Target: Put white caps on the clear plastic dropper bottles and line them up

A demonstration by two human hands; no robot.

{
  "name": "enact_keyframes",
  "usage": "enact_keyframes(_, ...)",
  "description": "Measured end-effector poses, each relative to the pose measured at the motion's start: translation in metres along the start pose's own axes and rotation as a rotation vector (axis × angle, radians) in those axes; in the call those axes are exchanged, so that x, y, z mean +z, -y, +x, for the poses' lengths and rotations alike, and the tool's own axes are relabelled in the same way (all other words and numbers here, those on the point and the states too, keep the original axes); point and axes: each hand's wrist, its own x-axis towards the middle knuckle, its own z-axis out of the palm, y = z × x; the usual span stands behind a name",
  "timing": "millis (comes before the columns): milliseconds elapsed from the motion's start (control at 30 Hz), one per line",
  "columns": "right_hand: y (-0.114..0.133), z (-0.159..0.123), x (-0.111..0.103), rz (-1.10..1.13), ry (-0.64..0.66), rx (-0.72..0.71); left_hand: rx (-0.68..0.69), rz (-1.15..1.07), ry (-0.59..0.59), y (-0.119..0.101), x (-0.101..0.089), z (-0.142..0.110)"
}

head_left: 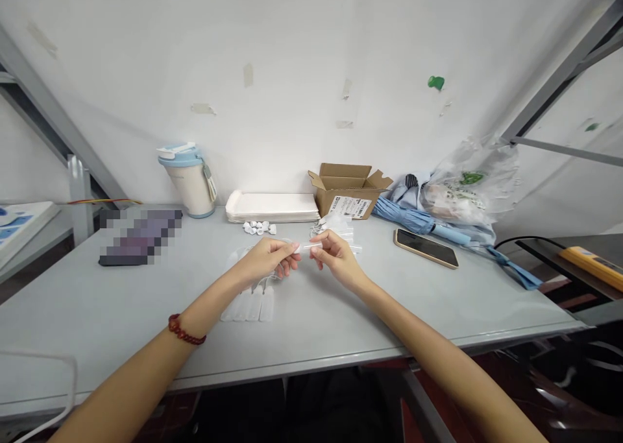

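Between my hands is a small, slim, clear-and-white plastic piece (307,246), too small to name exactly. My left hand (267,259) pinches its left end with thumb and fingers, and my right hand (339,257) pinches the right end. Below my left hand, several flat translucent plastic pouches (247,305) with white cords lie side by side. Part of the cords is hidden under the left hand. Behind my hands sit a cluster of small white caps (259,227) and, farther right, several clear plastic pieces (344,227).
A stack of white envelopes (272,207) and an open cardboard box (348,193) stand against the wall. A tumbler (189,180) and a blurred-out dark object (141,239) are at left. At right lie a phone (426,248), a blue folded umbrella (409,218) and a plastic bag (467,183).
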Motion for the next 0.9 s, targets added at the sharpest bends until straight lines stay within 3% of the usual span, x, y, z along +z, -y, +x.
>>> enact_keyframes(100,0.001,-0.001,0.001,0.002,0.002,-0.011,0.003,0.005,-0.007,0.0,0.002,0.0)
enact_keyframes(267,0.005,-0.002,0.0,0.031,-0.004,0.036,0.128,0.125,-0.025,0.0,0.003,-0.001)
enact_keyframes(600,0.007,-0.001,-0.001,0.124,-0.057,0.139,0.373,0.468,-0.193,-0.002,0.013,-0.005)
enact_keyframes(733,0.007,-0.001,0.0,0.122,-0.065,0.164,0.285,0.404,-0.189,-0.002,0.013,-0.005)
enact_keyframes(900,0.008,-0.002,-0.001,0.044,-0.059,0.083,0.132,0.218,-0.047,0.0,0.009,-0.002)
